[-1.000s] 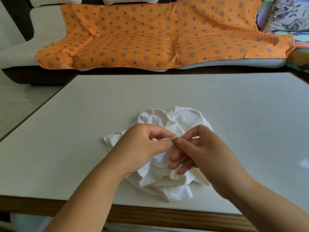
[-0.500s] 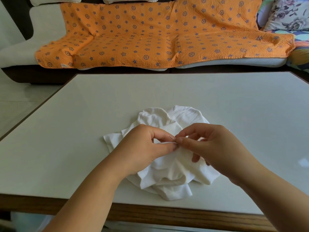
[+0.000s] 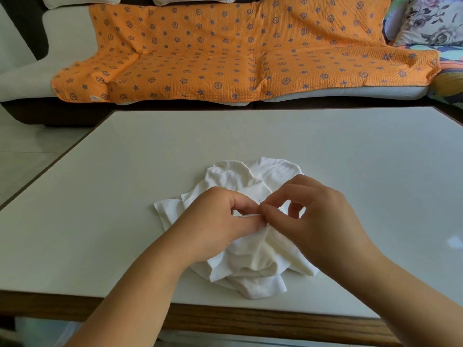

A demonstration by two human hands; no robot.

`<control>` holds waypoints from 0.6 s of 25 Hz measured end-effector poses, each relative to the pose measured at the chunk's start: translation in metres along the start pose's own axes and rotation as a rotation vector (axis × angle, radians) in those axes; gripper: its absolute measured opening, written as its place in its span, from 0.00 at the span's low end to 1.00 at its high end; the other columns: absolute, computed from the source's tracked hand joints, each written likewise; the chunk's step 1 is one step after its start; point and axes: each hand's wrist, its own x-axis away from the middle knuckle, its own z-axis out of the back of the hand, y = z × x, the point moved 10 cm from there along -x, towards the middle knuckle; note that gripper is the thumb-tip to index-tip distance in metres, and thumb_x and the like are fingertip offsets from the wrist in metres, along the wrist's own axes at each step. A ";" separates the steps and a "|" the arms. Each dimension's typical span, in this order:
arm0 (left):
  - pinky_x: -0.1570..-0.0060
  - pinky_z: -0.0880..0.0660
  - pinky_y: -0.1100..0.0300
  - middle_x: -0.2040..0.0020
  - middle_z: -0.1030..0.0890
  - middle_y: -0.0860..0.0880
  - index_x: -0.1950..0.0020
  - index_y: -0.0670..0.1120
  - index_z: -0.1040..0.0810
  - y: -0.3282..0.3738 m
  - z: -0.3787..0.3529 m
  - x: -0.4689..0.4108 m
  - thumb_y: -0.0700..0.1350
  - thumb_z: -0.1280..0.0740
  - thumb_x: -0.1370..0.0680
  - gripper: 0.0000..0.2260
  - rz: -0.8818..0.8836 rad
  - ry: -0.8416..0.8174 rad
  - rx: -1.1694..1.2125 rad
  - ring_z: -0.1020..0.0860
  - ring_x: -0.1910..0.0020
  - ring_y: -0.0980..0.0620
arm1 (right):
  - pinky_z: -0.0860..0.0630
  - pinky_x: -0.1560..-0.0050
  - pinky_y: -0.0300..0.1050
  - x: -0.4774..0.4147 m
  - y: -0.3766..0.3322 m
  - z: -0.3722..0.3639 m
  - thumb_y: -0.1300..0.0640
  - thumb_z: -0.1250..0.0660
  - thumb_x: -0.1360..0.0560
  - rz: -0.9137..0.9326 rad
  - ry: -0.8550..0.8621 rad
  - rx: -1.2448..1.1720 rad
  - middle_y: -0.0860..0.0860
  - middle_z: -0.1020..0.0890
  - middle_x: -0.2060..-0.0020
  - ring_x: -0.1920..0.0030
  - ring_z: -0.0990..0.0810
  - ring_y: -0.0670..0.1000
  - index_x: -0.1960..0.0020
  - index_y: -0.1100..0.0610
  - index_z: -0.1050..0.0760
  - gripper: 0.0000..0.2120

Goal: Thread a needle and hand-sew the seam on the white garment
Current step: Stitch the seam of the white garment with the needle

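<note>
White garment (image 3: 250,261) bunched on the table (image 3: 125,196). Left hand (image 3: 213,221) pinches a fold tight, and right hand (image 3: 325,221) pinches the same fold just beside that grip, fingertips touching.

Two hands, one left hand (image 3: 215,221) and one right hand (image 3: 323,216); one white garment (image 3: 250,259); one table (image 3: 250,136); one sofa (image 3: 62,28); one orange blanket (image 3: 225,53); two white cushions (image 3: 82,0) on the sofa back; one floral cushion (image 3: 433,21)
</note>
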 end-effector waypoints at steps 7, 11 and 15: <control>0.39 0.24 0.56 0.55 0.15 0.61 0.53 0.59 0.14 -0.016 0.002 -0.004 0.50 0.27 0.26 0.04 0.032 -0.033 0.096 0.18 0.50 0.61 | 0.27 0.76 0.37 -0.020 0.049 -0.005 0.58 0.43 0.17 -0.511 -0.046 -1.082 0.54 0.16 0.68 0.73 0.19 0.49 0.51 0.61 0.29 0.08; 0.37 0.26 0.60 0.52 0.15 0.61 0.52 0.57 0.14 -0.017 -0.002 -0.002 0.47 0.28 0.25 0.05 0.049 -0.078 0.147 0.19 0.47 0.64 | 0.20 0.68 0.38 -0.033 0.061 0.008 0.59 0.42 0.18 -0.525 0.027 -1.398 0.53 0.21 0.71 0.67 0.16 0.51 0.56 0.57 0.30 0.09; 0.36 0.27 0.61 0.51 0.15 0.62 0.52 0.57 0.14 -0.020 -0.004 -0.002 0.48 0.27 0.26 0.05 0.075 -0.103 0.159 0.20 0.47 0.66 | 0.18 0.54 0.43 -0.046 0.073 0.031 0.59 0.41 0.18 -0.400 0.153 -1.422 0.55 0.19 0.66 0.56 0.14 0.55 0.56 0.56 0.28 0.08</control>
